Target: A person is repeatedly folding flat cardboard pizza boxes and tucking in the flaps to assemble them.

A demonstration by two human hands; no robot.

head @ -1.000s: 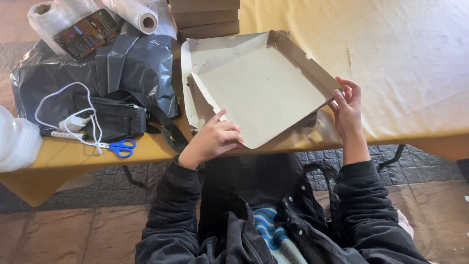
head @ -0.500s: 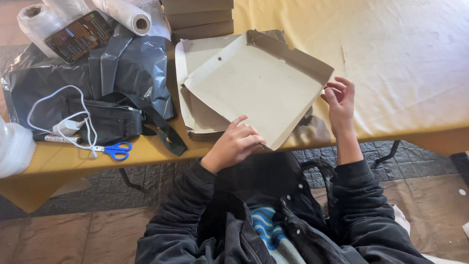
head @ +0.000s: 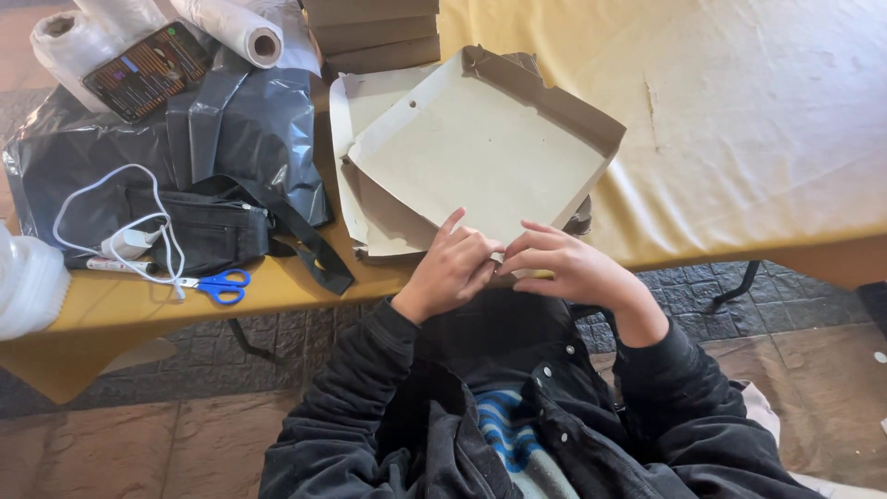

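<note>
A shallow brown cardboard box (head: 480, 152) with low folded walls lies tilted over the table's near edge, on top of another flat cardboard sheet (head: 370, 217). My left hand (head: 453, 268) pinches the box's near corner from the left. My right hand (head: 568, 263) grips the same corner from the right, fingers curled over the cardboard. The two hands nearly touch each other.
A stack of flat cardboard (head: 370, 32) stands at the back. Left of the box lie black plastic bags (head: 231, 129), a black pouch (head: 199, 231), a white cable (head: 111, 240), blue scissors (head: 217, 286), plastic rolls (head: 231, 28) and a phone (head: 143, 69). A yellow cloth (head: 739, 120) covers the table.
My right hand left the box's right edge and came in to the near corner beside my left hand. The box turned and shifted slightly right.
</note>
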